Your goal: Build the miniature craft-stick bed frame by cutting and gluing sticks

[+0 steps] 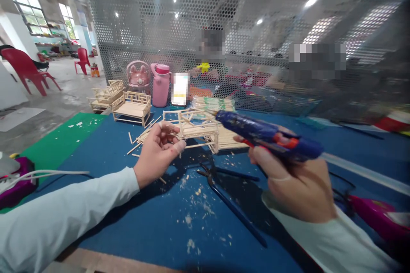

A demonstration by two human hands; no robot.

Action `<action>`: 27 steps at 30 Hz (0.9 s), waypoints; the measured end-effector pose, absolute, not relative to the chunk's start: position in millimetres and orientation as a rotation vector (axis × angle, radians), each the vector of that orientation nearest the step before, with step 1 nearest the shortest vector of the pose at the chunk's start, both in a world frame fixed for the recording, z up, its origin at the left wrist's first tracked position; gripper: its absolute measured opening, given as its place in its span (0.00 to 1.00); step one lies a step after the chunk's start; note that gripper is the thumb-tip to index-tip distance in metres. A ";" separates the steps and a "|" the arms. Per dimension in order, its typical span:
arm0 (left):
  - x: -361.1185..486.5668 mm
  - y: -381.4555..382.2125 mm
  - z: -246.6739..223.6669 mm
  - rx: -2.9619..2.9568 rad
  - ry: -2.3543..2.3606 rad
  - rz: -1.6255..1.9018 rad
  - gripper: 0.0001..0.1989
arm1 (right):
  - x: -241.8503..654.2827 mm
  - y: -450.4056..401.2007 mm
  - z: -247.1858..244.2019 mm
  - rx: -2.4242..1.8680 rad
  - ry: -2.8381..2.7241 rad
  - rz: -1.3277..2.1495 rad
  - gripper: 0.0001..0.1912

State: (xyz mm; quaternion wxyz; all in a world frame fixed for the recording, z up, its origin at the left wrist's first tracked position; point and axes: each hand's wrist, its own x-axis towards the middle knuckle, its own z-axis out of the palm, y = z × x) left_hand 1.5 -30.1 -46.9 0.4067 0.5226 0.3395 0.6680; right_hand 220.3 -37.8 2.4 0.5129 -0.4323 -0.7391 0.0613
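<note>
My left hand [160, 149] is closed on the left side of a small wooden-stick bench [197, 130], holding it a little above the blue table. In my right hand [294, 183] is a blue hot glue gun [256, 130] with red parts, its handle wrapped by my fingers. The glue gun's nozzle points left, close to the bench's upper right corner; whether it touches I cannot tell. Below the bench, blue-handled pliers [237, 209] lie with their jaws apart. Loose wooden sticks [141, 138] are scattered behind my left hand.
Finished-looking stick benches [132, 108] stand at the back left, near a pink flask [161, 85] and a lit phone [180, 89]. Bundled sticks [214, 103] lie behind. A perforated metal screen [179, 21] bounds the table [144, 230]. Power strips [17, 181] sit at both sides.
</note>
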 end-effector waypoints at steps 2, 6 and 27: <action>2.2 -31.0 -46.3 1.323 0.846 1.674 0.16 | 217.3 -39.1 1.4 -0.944 -1.920 0.137 0.13; 2.8 -32.1 -45.7 1.340 0.833 1.660 0.15 | 214.3 -36.7 0.0 -0.837 -2.066 0.030 0.15; 2.3 -31.6 -48.0 1.399 0.805 1.650 0.14 | 207.8 -31.6 -2.4 -0.807 -2.123 -0.230 0.16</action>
